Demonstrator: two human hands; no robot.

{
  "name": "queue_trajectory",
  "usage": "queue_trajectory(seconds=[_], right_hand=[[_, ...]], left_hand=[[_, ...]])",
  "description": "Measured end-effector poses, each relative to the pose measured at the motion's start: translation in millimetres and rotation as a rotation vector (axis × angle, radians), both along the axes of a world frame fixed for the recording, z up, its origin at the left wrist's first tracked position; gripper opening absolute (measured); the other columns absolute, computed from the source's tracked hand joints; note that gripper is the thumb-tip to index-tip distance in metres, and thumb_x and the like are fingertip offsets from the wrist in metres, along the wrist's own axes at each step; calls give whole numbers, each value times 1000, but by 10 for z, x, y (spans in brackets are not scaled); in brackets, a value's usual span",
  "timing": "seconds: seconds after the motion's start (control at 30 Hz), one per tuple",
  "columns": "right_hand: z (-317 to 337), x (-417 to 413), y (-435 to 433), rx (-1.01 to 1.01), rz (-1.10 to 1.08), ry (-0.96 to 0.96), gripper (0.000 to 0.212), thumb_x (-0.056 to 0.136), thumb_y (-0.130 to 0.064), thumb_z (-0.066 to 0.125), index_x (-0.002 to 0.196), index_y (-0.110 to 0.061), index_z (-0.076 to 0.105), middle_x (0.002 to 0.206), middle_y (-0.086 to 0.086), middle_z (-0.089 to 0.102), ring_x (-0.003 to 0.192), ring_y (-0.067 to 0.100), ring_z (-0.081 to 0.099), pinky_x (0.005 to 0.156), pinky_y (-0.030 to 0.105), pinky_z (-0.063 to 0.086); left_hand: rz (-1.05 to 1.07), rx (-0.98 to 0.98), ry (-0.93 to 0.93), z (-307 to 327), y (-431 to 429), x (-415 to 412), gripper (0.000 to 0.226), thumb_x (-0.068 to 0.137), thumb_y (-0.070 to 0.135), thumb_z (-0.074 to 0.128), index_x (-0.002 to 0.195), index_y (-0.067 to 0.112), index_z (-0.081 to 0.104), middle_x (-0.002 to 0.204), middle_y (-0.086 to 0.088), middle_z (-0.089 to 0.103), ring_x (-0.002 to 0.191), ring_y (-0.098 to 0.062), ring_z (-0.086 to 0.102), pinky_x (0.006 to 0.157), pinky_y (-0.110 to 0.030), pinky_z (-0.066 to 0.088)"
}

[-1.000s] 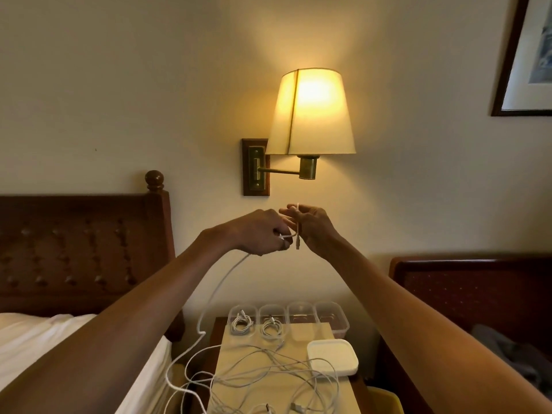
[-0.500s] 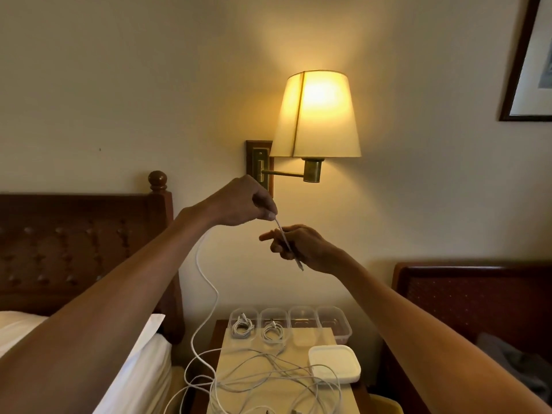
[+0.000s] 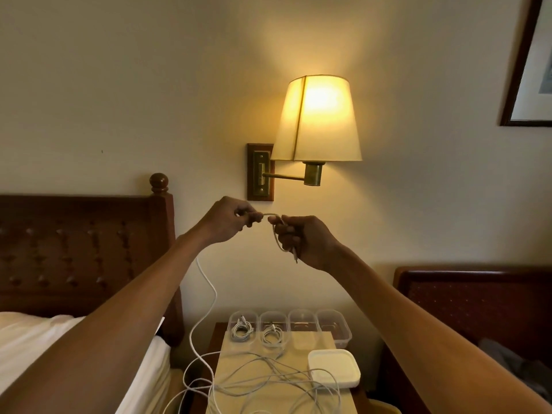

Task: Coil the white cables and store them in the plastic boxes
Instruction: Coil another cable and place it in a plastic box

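Both hands are raised in front of the wall, below the lamp. My left hand pinches a white cable that hangs from it down to the nightstand. My right hand grips the same cable's end, with a small loop and the plug tip sticking out below the fingers. A short arc of cable bridges the two hands. Loose white cables lie tangled on the nightstand. Several clear plastic boxes stand in a row at its back; the two left ones each hold a coiled cable.
A white lid stack lies on the nightstand's right side. A lit wall lamp hangs just above the hands. A bed with a wooden headboard is on the left, and a dark chair on the right.
My left hand came down from its higher position and moved close to the right hand. The right hand closed around the cable end, and a loop now sits in it.
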State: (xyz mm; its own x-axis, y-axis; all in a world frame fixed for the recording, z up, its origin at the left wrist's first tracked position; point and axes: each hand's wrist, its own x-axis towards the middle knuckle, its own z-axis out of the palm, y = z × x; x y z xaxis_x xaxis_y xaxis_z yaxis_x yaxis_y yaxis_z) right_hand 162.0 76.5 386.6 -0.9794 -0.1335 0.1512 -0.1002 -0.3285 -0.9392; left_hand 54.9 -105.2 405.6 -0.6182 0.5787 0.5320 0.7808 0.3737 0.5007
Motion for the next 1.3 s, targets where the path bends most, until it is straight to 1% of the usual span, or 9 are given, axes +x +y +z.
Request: queue_trajectory(seconds=[0.13,0.23,0.4,0.67,0.77,0.9,1.03,1.17,1.3], right_hand=[[95,36,19,-81,-6,88,28,105,-17,34,116,-3,55,79,1,56,60,6,48,61,18,41],[159,28,-1,-81,1,133,32,105,-18,37,123,-1,57,109,8,70,87,13,68,72,18,55],[185,-84,-17,-31,-42,192,38,105,-17,36,136,2,46,138,17,54,123,30,57,93,33,55],[63,-208,211,339,-379,239,37,99,-9,50,134,5,48,142,17,48,121,27,56,88,30,53],[42,-184,191,517,-372,262,32,100,-9,48,128,6,53,136,15,52,118,24,57,92,27,49],[34,-169,166,730,-331,223,27,102,-9,44,117,9,57,115,21,61,95,16,63,68,15,50],[50,-111,165,712,-148,146,38,106,-13,31,115,16,54,109,21,67,93,24,70,88,30,56],[149,-17,83,762,-122,121,54,108,-28,23,117,11,59,84,9,68,59,9,57,60,19,46],[190,28,55,598,-99,80,56,107,-32,24,114,5,65,70,4,51,59,11,42,57,23,34]], left_hand=[[32,1,-161,-286,-60,-103,24,102,15,50,99,22,72,76,-3,63,66,-17,53,59,-26,43],[-23,-24,-282,-405,0,-27,23,103,22,48,98,21,70,73,-8,61,59,-18,51,54,-29,44],[-156,-218,-442,-404,269,307,24,105,30,44,114,19,63,76,-13,64,59,-22,62,63,-33,57],[-121,-523,-225,69,319,644,27,102,15,47,124,13,64,80,-3,60,65,-14,55,58,-23,48],[-127,-525,-162,244,249,648,23,100,20,53,113,9,69,78,-3,61,63,-13,56,57,-22,47],[-126,-462,-165,387,143,583,18,96,19,62,105,6,72,77,-7,69,68,-16,67,69,-28,57],[-134,-334,-171,447,42,499,15,93,17,66,101,7,73,79,-8,69,71,-20,67,74,-35,60],[-122,-166,-66,427,15,383,15,88,20,73,98,9,74,89,-7,69,77,-23,70,73,-37,62],[-85,-10,35,359,52,291,11,87,21,73,96,16,72,90,-2,70,75,-17,71,73,-36,62]])
